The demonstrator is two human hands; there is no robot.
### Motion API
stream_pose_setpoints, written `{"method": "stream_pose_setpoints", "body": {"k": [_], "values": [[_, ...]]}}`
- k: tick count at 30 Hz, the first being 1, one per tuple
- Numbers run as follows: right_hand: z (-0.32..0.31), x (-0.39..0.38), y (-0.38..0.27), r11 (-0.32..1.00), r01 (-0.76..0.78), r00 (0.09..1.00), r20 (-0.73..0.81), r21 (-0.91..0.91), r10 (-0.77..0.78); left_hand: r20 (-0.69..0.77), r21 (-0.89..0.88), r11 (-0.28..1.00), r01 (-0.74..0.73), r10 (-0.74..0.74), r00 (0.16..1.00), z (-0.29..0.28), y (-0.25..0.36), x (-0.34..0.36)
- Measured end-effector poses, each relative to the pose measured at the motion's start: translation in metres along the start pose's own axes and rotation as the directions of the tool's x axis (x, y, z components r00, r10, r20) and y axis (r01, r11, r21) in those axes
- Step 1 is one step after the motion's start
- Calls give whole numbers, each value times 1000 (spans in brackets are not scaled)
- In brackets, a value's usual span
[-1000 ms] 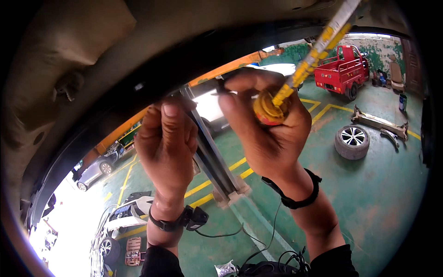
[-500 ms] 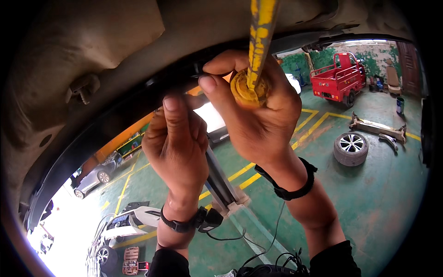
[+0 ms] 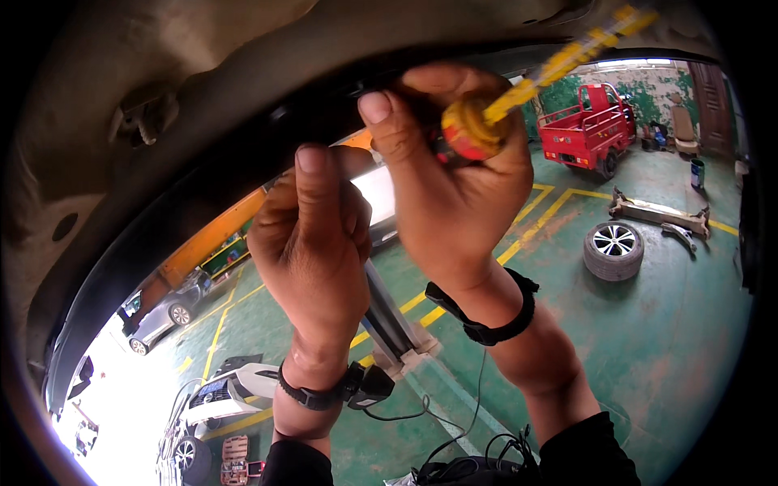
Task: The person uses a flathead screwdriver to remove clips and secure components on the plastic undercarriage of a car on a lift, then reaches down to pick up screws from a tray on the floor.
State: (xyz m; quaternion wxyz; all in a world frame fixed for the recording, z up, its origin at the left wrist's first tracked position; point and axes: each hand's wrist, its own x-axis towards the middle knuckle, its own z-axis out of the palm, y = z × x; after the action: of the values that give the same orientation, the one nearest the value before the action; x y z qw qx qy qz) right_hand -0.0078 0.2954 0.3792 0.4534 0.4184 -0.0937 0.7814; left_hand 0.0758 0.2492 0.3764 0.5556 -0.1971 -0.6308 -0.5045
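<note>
My right hand (image 3: 454, 186) is closed round the red and yellow handle of a screwdriver (image 3: 476, 130), its flaking yellow shank pointing up and to the right. The right thumb and fingertips are close to a dark strip (image 3: 243, 142) that curves along the underside of a raised car (image 3: 219, 49). Lower and to the left, my left hand (image 3: 312, 235) is closed, thumb up and fingers curled, next to the same strip. What the left fingers hold, if anything, is hidden in shadow.
An orange lift arm (image 3: 194, 247) and a lift post (image 3: 393, 324) stand below. A loose wheel (image 3: 613, 251), a metal crossmember (image 3: 660, 212), a red cargo tricycle (image 3: 587, 134), a removed bumper (image 3: 231, 389) and a tool case (image 3: 235, 458) are on the green floor. A cable (image 3: 454, 425) hangs between my arms.
The screwdriver has tilted, its shank swinging from nearly upright to the upper right. My right hand has turned with it, its thumb slightly higher. My left hand has risen slightly.
</note>
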Motion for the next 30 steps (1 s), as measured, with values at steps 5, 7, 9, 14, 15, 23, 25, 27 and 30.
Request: {"method": "stream_pose_setpoints", "body": {"k": [5, 7, 9, 14, 15, 23, 25, 27, 30], "values": [[2, -1, 4, 999, -36, 999, -2, 14, 36, -6, -29, 1000, -12, 11, 1000, 1, -2, 1], [-1, 0, 1, 998, -45, 999, 23, 31, 45, -4, -20, 1000, -14, 14, 1000, -4, -4, 1], [-3, 1, 1, 999, -30, 999, 43, 43, 28, -5, -20, 1000, -9, 9, 1000, -4, -5, -1], [-3, 4, 5, 993, 102, 995, -5, -59, -103, 12, -42, 999, 14, -14, 1000, 1, -3, -1], [-2, 5, 8, 985, 143, 989, -26, -100, -146, 22, -32, 999, 9, -9, 1000, -1, -4, -2], [-7, 2, 10, 984, 97, 992, -61, -148, -107, 1, -49, 998, 31, -31, 1000, -3, -7, -2], [-8, 4, 12, 988, 92, 993, -60, -127, -100, 16, -44, 999, 29, -28, 999, -4, -7, -2], [-9, 4, 11, 980, 126, 990, -42, -152, -133, 28, -31, 999, 38, -37, 999, -5, -7, -4], [-16, 5, 17, 980, 155, 988, 14, -122, -155, 3, -9, 1000, 29, -29, 1000, -3, -14, -5]]}}
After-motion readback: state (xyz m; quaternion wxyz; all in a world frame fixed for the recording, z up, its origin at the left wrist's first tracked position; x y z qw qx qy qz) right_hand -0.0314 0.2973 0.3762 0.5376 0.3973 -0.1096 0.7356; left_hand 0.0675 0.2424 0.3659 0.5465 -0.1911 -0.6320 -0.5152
